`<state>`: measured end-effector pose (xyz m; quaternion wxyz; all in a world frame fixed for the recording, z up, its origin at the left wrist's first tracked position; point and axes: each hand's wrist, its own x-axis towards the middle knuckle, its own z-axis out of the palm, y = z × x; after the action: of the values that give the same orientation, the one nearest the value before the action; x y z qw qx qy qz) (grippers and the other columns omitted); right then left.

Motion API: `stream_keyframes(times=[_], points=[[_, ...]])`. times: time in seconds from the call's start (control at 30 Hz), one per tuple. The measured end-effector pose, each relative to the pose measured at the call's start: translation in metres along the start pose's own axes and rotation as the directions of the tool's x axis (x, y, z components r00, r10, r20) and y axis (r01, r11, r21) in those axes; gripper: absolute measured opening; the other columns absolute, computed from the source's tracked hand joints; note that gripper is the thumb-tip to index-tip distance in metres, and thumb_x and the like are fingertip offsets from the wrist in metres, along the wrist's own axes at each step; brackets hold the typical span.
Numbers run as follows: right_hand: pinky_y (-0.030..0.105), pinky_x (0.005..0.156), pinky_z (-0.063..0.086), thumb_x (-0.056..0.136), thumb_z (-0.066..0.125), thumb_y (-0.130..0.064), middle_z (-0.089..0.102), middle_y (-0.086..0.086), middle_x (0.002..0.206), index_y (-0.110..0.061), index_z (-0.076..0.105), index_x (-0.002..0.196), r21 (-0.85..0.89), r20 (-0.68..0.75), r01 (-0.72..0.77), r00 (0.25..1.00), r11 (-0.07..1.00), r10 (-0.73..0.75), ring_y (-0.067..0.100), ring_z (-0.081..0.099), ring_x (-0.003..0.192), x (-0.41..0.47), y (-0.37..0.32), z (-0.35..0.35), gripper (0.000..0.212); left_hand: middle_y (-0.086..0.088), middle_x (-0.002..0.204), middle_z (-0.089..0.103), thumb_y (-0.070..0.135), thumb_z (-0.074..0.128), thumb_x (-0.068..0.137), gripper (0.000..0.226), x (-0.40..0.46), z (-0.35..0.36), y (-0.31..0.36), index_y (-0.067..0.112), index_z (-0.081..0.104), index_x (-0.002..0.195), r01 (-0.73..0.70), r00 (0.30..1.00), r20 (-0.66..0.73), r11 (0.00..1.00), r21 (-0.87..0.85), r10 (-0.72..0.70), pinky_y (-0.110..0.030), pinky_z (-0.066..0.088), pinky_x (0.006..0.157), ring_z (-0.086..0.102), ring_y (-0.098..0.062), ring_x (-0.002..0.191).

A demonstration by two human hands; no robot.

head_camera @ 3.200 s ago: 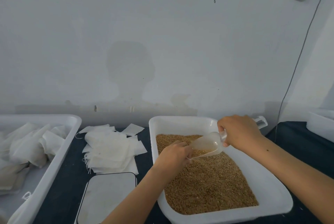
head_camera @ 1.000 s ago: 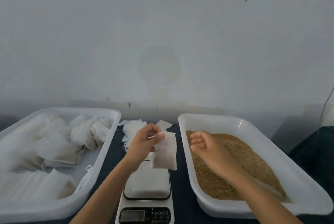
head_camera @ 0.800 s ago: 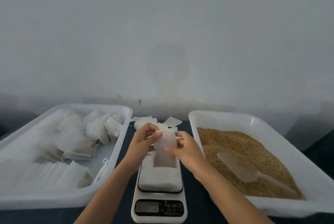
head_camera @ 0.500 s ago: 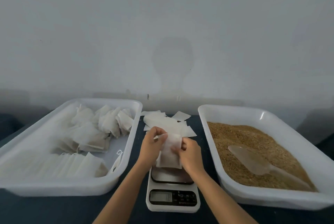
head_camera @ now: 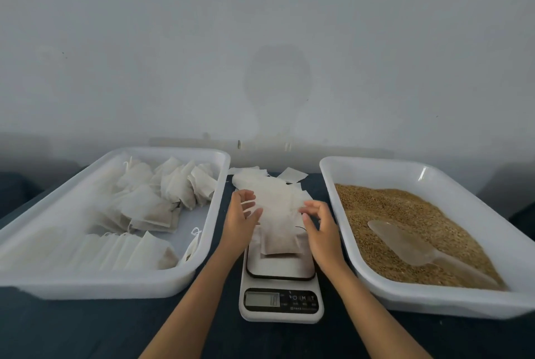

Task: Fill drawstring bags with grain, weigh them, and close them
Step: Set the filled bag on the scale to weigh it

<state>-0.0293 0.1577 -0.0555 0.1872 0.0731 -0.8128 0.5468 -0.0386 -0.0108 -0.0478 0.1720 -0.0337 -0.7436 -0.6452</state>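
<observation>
A small white drawstring bag (head_camera: 278,238) with grain showing through its lower half lies on the platform of a white digital scale (head_camera: 280,302). My left hand (head_camera: 241,221) hovers just left of the bag's top with fingers spread; a thin white string crosses its fingers. On the bag's right side, my right hand (head_camera: 322,230) has relaxed, spread fingers and holds nothing. A white tray (head_camera: 376,169) on the right is filled with brown grain (head_camera: 405,211), and a translucent scoop (head_camera: 405,244) lies on the grain.
A white tray (head_camera: 115,283) on the left holds several filled bags (head_camera: 162,199). A pile of flat empty bags (head_camera: 260,180) lies behind the scale. Everything sits on a dark tabletop (head_camera: 86,327) against a grey wall.
Both hands pinched the bag above the scale half a second ago. Now the bag rests on the scale and both hands have let go and opened beside it.
</observation>
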Motion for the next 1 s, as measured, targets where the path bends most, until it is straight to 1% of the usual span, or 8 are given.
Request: stream_keyframes(times=[0.13, 0.27, 0.5, 0.63, 0.73, 0.83, 0.9, 1.0], points=[[0.019, 0.087, 0.043, 0.093, 0.051, -0.003, 0.065, 0.001, 0.099, -0.008, 0.053, 0.113, 0.11, -0.041, -0.067, 0.997, 0.992, 0.072, 0.013, 0.06, 0.1, 0.003, 0.004, -0.001, 0.02, -0.002, 0.11, 0.052, -0.004, 0.052, 0.09, 0.025, 0.002, -0.004, -0.005, 0.006, 0.045, 0.111, 0.001, 1.0, -0.025, 1.0, -0.008, -0.002, -0.017, 0.047, 0.077, 0.051, -0.018, 0.102], [0.02, 0.086, 0.043, 0.093, 0.05, -0.002, 0.065, 0.002, 0.098, -0.011, 0.053, 0.111, 0.124, -0.036, -0.066, 0.997, 0.99, 0.071, 0.012, 0.06, 0.099, 0.004, 0.008, -0.001, 0.02, 0.0, 0.105, 0.053, -0.006, 0.051, 0.09, 0.024, 0.004, -0.007, -0.01, 0.01, 0.045, 0.107, -0.008, 1.0, -0.025, 0.999, -0.031, 0.008, -0.01, 0.047, 0.072, 0.051, -0.015, 0.099], [0.016, 0.079, 0.042, 0.093, 0.049, -0.001, 0.065, 0.002, 0.094, -0.012, 0.054, 0.107, 0.143, -0.054, -0.067, 0.996, 0.988, 0.075, 0.014, 0.06, 0.095, 0.006, 0.011, 0.002, 0.018, 0.007, 0.099, 0.056, -0.007, 0.053, 0.089, 0.026, 0.008, -0.011, -0.015, 0.016, 0.048, 0.101, -0.023, 0.999, -0.024, 1.0, -0.021, 0.023, -0.019, 0.046, 0.08, 0.055, -0.014, 0.099], [0.015, 0.077, 0.044, 0.093, 0.048, 0.0, 0.065, 0.004, 0.095, -0.012, 0.054, 0.106, 0.131, -0.038, -0.082, 0.995, 0.988, 0.087, 0.014, 0.061, 0.094, 0.005, 0.011, 0.003, 0.018, 0.005, 0.099, 0.057, -0.006, 0.053, 0.089, 0.023, 0.009, -0.011, -0.015, 0.012, 0.048, 0.102, -0.034, 0.999, -0.017, 0.999, 0.009, 0.034, -0.015, 0.047, 0.079, 0.055, -0.014, 0.097], [0.022, 0.081, 0.049, 0.094, 0.049, -0.005, 0.064, 0.005, 0.101, -0.008, 0.053, 0.112, 0.09, 0.011, -0.123, 0.992, 0.988, 0.123, 0.009, 0.061, 0.091, 0.006, 0.01, 0.006, 0.018, 0.002, 0.1, 0.057, -0.002, 0.053, 0.091, 0.021, 0.009, -0.008, -0.014, 0.013, 0.047, 0.103, 0.008, 1.0, 0.02, 1.0, 0.019, -0.008, -0.014, 0.048, 0.076, 0.055, -0.016, 0.097], [0.037, 0.093, 0.047, 0.094, 0.053, -0.011, 0.062, 0.004, 0.107, -0.01, 0.051, 0.115, -0.017, 0.073, -0.164, 0.984, 0.986, 0.165, 0.016, 0.06, 0.099, 0.009, 0.008, 0.011, 0.021, -0.005, 0.107, 0.057, 0.016, 0.059, 0.092, 0.027, 0.009, 0.0, -0.012, 0.012, 0.043, 0.113, 0.143, 0.98, 0.118, 0.981, 0.13, -0.159, -0.024, 0.046, 0.08, 0.054, -0.017, 0.095], [0.039, 0.095, 0.044, 0.092, 0.057, -0.013, 0.061, 0.002, 0.106, -0.011, 0.051, 0.116, -0.054, 0.101, -0.16, 0.981, 0.986, 0.165, 0.017, 0.058, 0.102, 0.011, 0.006, 0.014, 0.024, -0.003, 0.103, 0.052, 0.028, 0.063, 0.089, 0.046, 0.009, 0.004, -0.009, 0.012, 0.038, 0.124, 0.213, 0.945, 0.19, 0.94, 0.266, -0.268, -0.023, 0.04, 0.078, 0.05, -0.014, 0.09], [0.038, 0.09, 0.047, 0.088, 0.064, -0.013, 0.063, 0.002, 0.098, -0.013, 0.053, 0.114, -0.064, 0.105, -0.151, 0.982, 0.986, 0.157, 0.019, 0.06, 0.097, 0.012, -0.001, 0.019, 0.028, -0.002, 0.107, 0.048, 0.036, 0.067, 0.085, 0.064, 0.008, 0.01, -0.003, 0.015, 0.029, 0.132, 0.188, 0.916, 0.242, 0.876, 0.445, -0.319, -0.024, 0.038, 0.08, 0.049, -0.016, 0.098]])
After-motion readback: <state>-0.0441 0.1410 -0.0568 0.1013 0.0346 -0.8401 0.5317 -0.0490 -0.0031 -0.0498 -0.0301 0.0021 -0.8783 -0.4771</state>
